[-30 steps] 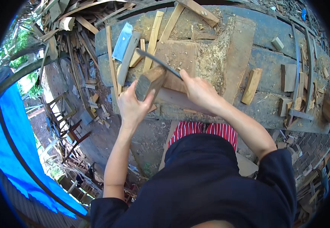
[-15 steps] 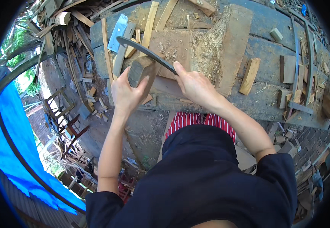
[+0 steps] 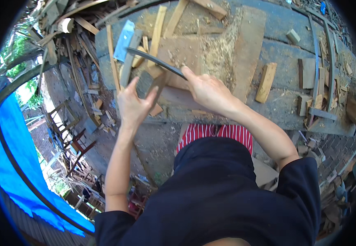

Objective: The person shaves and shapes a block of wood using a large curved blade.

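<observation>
My left hand (image 3: 133, 102) grips a thick wooden block (image 3: 147, 83) at the near left of the workbench. Its thumb and forefinger lie on either side of the block's dark, weathered end; the other fingers are hidden. In my right hand (image 3: 210, 91) is a machete (image 3: 158, 61) with a long, dark, slightly curved blade, its handle covered by the fingers. The blade reaches leftward across the far end of the block, but I cannot tell whether they touch. Under and beyond them lies a broad brown board (image 3: 181, 51) strewn with chips.
The grey plank bench (image 3: 282, 94) holds a short wood piece (image 3: 265, 83), a blue packet (image 3: 124, 40), several strips and a wide plank (image 3: 249, 49) amid wood shavings. At the right stands a frame with thin metal bars (image 3: 315, 61). Scrap wood (image 3: 65, 24) is heaped far left.
The machete's blade has come down slightly toward me, and the block's end has dropped and tilted a little. Both hands keep their grips. The whole view has shifted slightly.
</observation>
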Action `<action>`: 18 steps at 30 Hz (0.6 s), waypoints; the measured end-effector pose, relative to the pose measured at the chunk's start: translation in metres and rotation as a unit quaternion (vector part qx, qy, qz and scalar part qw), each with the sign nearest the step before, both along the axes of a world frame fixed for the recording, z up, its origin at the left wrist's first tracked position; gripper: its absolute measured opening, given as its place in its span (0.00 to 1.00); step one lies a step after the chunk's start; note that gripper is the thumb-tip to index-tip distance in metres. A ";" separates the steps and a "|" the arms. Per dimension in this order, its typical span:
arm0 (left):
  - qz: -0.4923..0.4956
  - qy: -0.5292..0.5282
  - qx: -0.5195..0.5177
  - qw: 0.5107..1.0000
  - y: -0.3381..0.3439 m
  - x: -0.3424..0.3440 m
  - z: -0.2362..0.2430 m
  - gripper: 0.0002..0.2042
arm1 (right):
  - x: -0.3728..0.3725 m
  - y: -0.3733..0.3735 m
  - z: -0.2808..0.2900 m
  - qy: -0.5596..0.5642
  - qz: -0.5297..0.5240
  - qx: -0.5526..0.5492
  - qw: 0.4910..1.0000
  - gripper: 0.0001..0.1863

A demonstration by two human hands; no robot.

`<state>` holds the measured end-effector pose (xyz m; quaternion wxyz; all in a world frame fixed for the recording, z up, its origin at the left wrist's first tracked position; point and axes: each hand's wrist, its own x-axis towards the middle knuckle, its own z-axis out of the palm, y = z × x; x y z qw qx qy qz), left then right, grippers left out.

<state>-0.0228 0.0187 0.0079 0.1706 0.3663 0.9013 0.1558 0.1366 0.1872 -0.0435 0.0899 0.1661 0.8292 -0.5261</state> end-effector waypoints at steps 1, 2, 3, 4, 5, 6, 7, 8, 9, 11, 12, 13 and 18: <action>0.007 -0.005 0.005 1.000 -0.002 0.003 0.007 0.23 | 0.005 -0.001 0.017 -0.006 0.005 -0.007 1.000 0.15; 0.021 -0.004 -0.017 1.000 0.004 0.001 0.011 0.25 | 0.001 0.004 0.029 -0.012 0.015 -0.028 0.999 0.16; 0.022 -0.003 -0.018 1.000 0.001 0.002 0.010 0.25 | -0.001 0.005 0.035 -0.018 0.025 -0.048 0.998 0.16; 0.002 -0.003 -0.014 1.000 0.006 0.000 0.007 0.25 | 0.001 0.004 0.010 -0.015 0.002 -0.010 1.000 0.17; -0.016 -0.002 -0.010 1.000 0.010 -0.001 0.002 0.26 | 0.000 0.007 -0.011 -0.012 -0.004 -0.004 1.000 0.17; -0.022 0.006 -0.019 1.000 0.012 -0.001 -0.002 0.25 | 0.000 0.008 -0.031 -0.057 -0.003 -0.008 0.998 0.17; -0.026 0.009 -0.018 0.999 0.012 -0.006 -0.001 0.25 | -0.005 0.009 -0.041 -0.098 0.001 -0.015 0.995 0.17; -0.027 0.008 0.006 1.000 0.005 -0.004 -0.001 0.25 | -0.002 0.004 -0.025 -0.083 0.004 -0.020 0.996 0.16; -0.027 0.006 0.029 0.999 -0.001 -0.005 -0.002 0.25 | -0.002 0.001 -0.011 -0.004 -0.004 -0.009 1.000 0.13; -0.002 -0.010 0.030 0.999 0.006 -0.004 0.012 0.25 | -0.001 0.003 0.037 0.069 -0.006 -0.025 0.997 0.11; -0.005 0.011 -0.003 1.000 0.003 0.003 0.013 0.24 | 0.003 -0.001 0.035 0.067 -0.005 -0.030 0.997 0.11; -0.013 0.042 -0.027 0.999 0.008 0.001 0.012 0.24 | 0.000 0.002 0.025 0.058 -0.012 -0.040 0.997 0.11; -0.035 0.012 0.016 0.999 0.010 -0.008 0.006 0.26 | -0.008 0.000 0.018 0.058 -0.031 -0.011 0.998 0.11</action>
